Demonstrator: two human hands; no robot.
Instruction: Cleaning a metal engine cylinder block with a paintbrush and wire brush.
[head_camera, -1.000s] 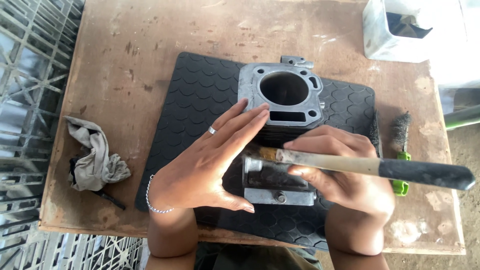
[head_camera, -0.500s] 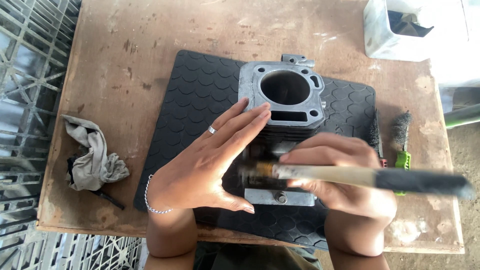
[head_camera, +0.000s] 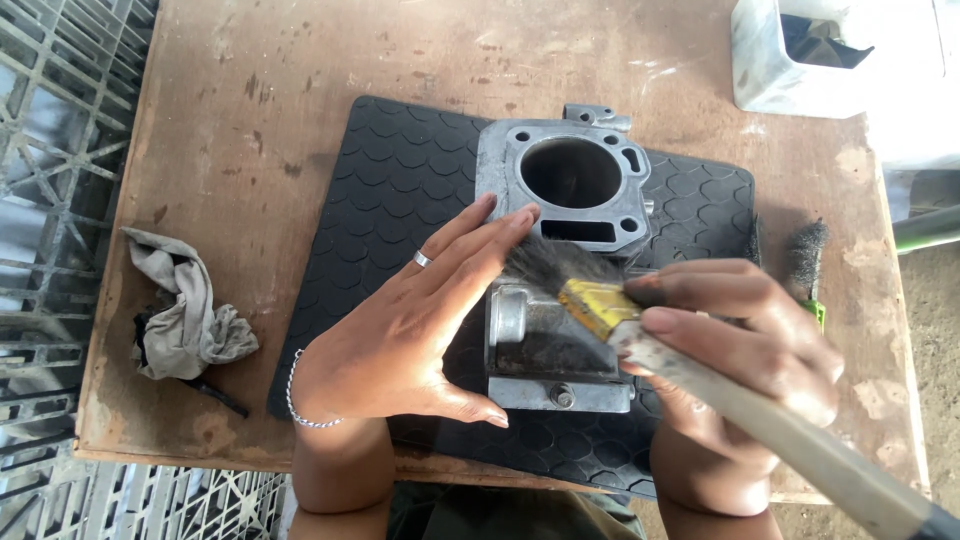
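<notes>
Rag: crumpled on the bench, well left of the hands.
Left hand: flat and spread, bracing the engine cylinder.
Cylinder: grime remains on its lower face.
Right hand: closed around the paintbrush, bristles on the cylinder.

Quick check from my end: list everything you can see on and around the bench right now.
Engine cylinder block: one, grey metal, on the mat.
Rubber mat: one, black, mid-table.
Paintbrush: one, dark bristles, yellow ferrule, on the block's side.
Rag: one, grey, table's left edge.
Wire brush: one, dark bristles, green handle, right of mat.
Container: one, white, far right corner.
Table: one, brown wood.
Left hand: flat against block, ring, bracelet.
Right hand: grips paintbrush.
</notes>
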